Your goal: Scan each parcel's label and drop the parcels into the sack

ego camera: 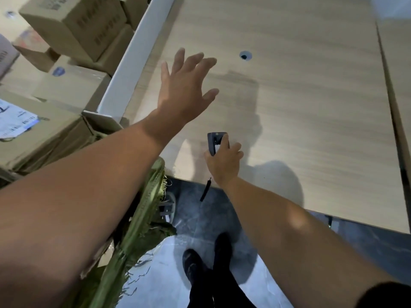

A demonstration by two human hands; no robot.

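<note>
**No legible text in view**

Rows of dark print on the side of the far-left cardboard box (73, 23), smeared beyond reading. On the near-left box (44, 138), a white label (15, 123) with blue lettering and barcode-like marks, too blurred to make out. A round blue sticker (59, 71) on the middle-left box (73, 87), illegible. A small white patch on the dark scanner (214, 143), near centre, equally unreadable.

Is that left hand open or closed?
Open: the left hand reaches over the table with fingers straight and spread, holding nothing.
</note>
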